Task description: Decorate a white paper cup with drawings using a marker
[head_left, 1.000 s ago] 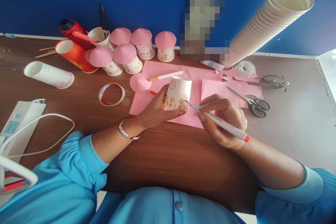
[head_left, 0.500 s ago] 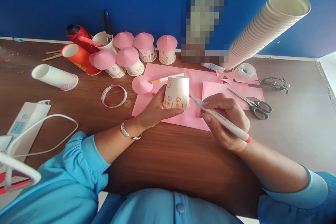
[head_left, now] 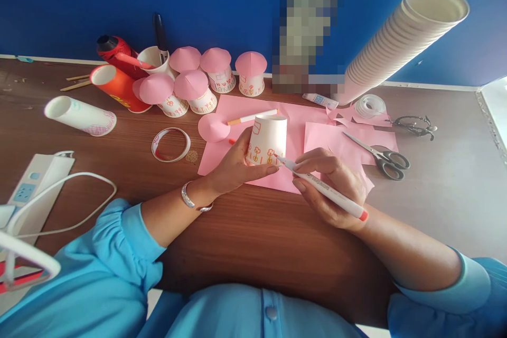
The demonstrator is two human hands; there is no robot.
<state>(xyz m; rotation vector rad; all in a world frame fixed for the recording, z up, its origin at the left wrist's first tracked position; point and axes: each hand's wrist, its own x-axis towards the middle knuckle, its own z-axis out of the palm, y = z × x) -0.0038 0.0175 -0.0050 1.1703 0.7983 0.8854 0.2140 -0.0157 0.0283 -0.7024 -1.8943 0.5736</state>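
A white paper cup (head_left: 269,134), upside down and drawn with red and yellow flowers, is gripped by my left hand (head_left: 237,161) from its left side. My right hand (head_left: 332,185) is closed around a white felt-tip pen (head_left: 328,193) with a red end. The pen's tip is at the cup's lower right side, by a flower. Beneath both lie pink paper sheets (head_left: 225,104). A pink paper cone (head_left: 214,128) and an orange-and-white marker (head_left: 252,116) rest on the paper behind my left hand.
Several decorated cups with pink cone roofs (head_left: 216,60) stand at the back. Scissors (head_left: 390,161), a tape roll (head_left: 370,106) and a tall cup stack (head_left: 396,50) are on the right. A tape ring (head_left: 171,145) and power strip (head_left: 43,182) are on the left.
My right hand has moved left, bringing the pen tip from the cup's right edge onto its flowered front. The cup has turned slightly in my left hand.
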